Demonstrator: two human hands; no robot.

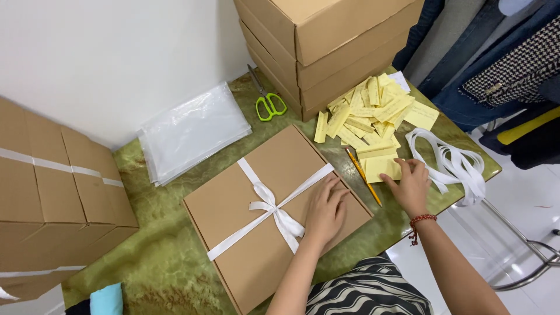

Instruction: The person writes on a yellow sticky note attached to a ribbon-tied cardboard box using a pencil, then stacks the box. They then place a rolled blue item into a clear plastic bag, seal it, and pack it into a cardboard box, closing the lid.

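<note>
A flat brown cardboard box [245,204] tied crosswise with a white ribbon and bow [274,211] lies on the green marbled table [157,256]. My left hand [326,211] rests flat on the box's right half, beside the bow, fingers apart. My right hand [410,184] presses on a yellow paper slip [379,168] at the near edge of a heap of yellow slips [373,111]. A pencil [363,175] lies between the box and that slip. A red bracelet circles my right wrist.
Green-handled scissors [267,100] lie behind the box. A stack of clear plastic bags [192,131] sits at the back left. Loose white ribbon [452,166] lies at the table's right edge. Stacked cardboard boxes [326,41] stand at the back, another carton [52,198] at left. Clothes hang at right.
</note>
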